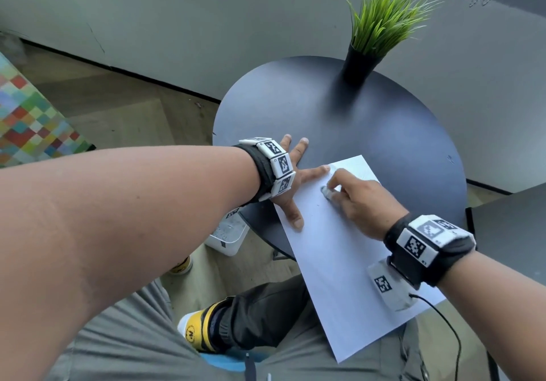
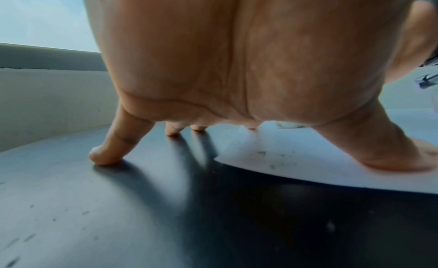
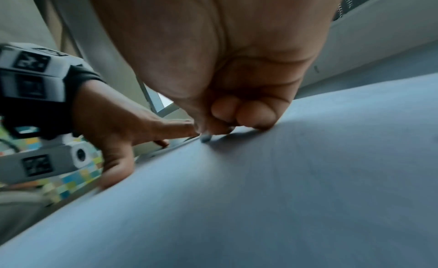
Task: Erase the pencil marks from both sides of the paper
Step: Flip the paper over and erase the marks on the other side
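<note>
In the head view the paper [image 1: 339,250] is pinned on the bench [image 1: 354,121] by the splayed left hand [image 1: 295,180], in the left wrist view grey smudges [image 2: 265,154] are shown beside the thumb, and in the right wrist view the eraser [image 3: 205,137] is pinched by the right hand [image 3: 237,111], so the upper side is judged mid-erasure, with firm strokes and later a flip called for.

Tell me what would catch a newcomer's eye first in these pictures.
The white sheet of paper overhangs the near edge of the round dark table; the left hand holds it flat while the right hand rubs a small grey eraser on it. At the table's far edge stands a green grass plant in a black pot.
</note>
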A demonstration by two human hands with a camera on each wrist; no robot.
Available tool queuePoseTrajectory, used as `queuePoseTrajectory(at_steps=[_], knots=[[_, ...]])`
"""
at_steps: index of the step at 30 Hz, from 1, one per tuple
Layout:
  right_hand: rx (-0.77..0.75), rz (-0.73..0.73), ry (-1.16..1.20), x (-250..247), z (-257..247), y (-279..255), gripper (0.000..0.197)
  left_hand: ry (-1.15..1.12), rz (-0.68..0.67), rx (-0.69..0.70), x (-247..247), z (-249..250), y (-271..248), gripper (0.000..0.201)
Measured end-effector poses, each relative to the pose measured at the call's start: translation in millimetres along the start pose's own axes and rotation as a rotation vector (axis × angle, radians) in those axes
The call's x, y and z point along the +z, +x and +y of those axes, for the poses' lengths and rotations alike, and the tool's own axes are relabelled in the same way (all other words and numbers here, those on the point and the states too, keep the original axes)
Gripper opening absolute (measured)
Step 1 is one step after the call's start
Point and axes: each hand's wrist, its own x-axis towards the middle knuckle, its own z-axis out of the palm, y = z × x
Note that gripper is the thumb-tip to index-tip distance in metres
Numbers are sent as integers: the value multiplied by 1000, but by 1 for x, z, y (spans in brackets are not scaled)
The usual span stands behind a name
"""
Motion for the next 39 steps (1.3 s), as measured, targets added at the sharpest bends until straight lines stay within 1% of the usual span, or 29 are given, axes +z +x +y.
queuePoseTrajectory(at_steps=[1, 3, 4, 5, 6, 8, 9, 10, 11, 13, 14, 15, 16, 18, 19, 20, 21, 24, 26, 30, 34, 35, 36, 39], knots=[[-34, -56, -14, 1, -3, -4, 18, 5, -3, 0, 0, 0, 0, 139], [-129, -283, -56, 6, -13, -14, 14, 22, -5, -3, 1, 1, 0, 141], [-147, -365, -59, 5, -14, -16, 10, 27, -3, -2, 1, 1, 1, 141], [-144, -371, -55, 4, -11, -13, 9, 24, 0, -1, 1, 2, 2, 141], [-111, -303, -53, 2, -6, -7, 11, 20, 3, 1, 1, 2, 3, 141], [31, -55, -13, -5, 6, 7, 16, 13, 1, 2, 0, 1, 1, 140], [70, 22, 8, -6, 9, 10, 17, 12, -4, -1, 0, 1, 0, 139], [70, 18, 20, -6, 9, 9, 17, 13, -7, -3, -1, 1, -1, 139], [33, -58, 14, -4, 6, 6, 17, 18, -4, -5, -1, 1, -1, 139], [-84, -289, -39, 3, -8, -6, 15, 27, 1, -8, 0, 1, -1, 139], [-124, -370, -66, 5, -13, -9, 13, 28, 3, -8, 0, 2, 0, 139], [-141, -386, -77, 5, -13, -9, 13, 27, 3, -9, 0, 2, 0, 139], [-125, -332, -71, 2, -9, -3, 14, 28, 3, -8, 0, 2, 0, 139], [3, -146, 4, -6, 6, 11, 15, 39, -5, -7, -3, 1, -2, 139], [74, -81, 47, -11, 15, 17, 15, 50, -11, -7, -6, 2, -4, 139], [126, -54, 83, -14, 21, 22, 15, 61, -18, -9, -9, 2, -6, 138], [151, -57, 98, -15, 25, 25, 15, 70, -24, -12, -12, 3, -7, 137], [160, -97, 80, -14, 26, 27, 13, 62, -47, -18, -19, 4, -12, 133], [155, -97, 47, -13, 26, 29, 15, 25, -55, -26, -19, 5, -14, 133], [152, -80, -14, -11, 24, 29, 16, -32, -15, -61, -11, 16, -21, 138], [172, -2, -59, -14, 17, 29, 17, -43, 20, -61, -4, 16, -23, 140], [150, -33, -50, -12, 14, 25, 16, -42, 19, -63, -4, 13, -23, 140], [101, -95, -50, -8, 8, 20, 14, -35, 13, -64, -5, 10, -23, 140], [-129, -320, -108, 3, -9, -3, 12, 0, -5, -49, -6, 6, -22, 139]])
